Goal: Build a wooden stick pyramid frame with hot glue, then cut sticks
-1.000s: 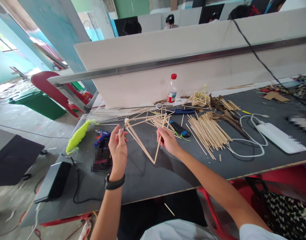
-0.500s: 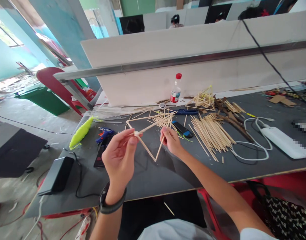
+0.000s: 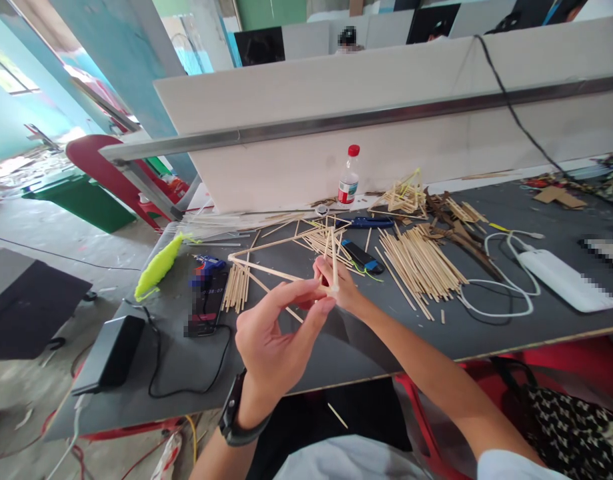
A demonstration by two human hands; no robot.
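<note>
I hold a frame of thin wooden sticks point(image 3: 266, 256) above a dark grey table point(image 3: 366, 340). My left hand point(image 3: 281, 340), with a black band on its wrist, pinches a glued corner of the frame between thumb and forefinger. My right hand point(image 3: 339, 287) grips the same corner from behind, with an upright stick rising from its fingers. The rest of the frame reaches left and back over the table.
A large pile of loose sticks point(image 3: 419, 260) lies to the right, a small bundle point(image 3: 236, 287) to the left. Nearby lie a blue glue gun point(image 3: 206, 267), phone point(image 3: 206, 300), black adapter point(image 3: 109, 353), yellow-green toy point(image 3: 156, 270), water bottle point(image 3: 347, 177), white power bank point(image 3: 569, 280) and cable.
The stick frame has been turned, so its corner now sits between both hands. My left hand came right and nearer to me, up against my right hand. A small stick bundle is uncovered.
</note>
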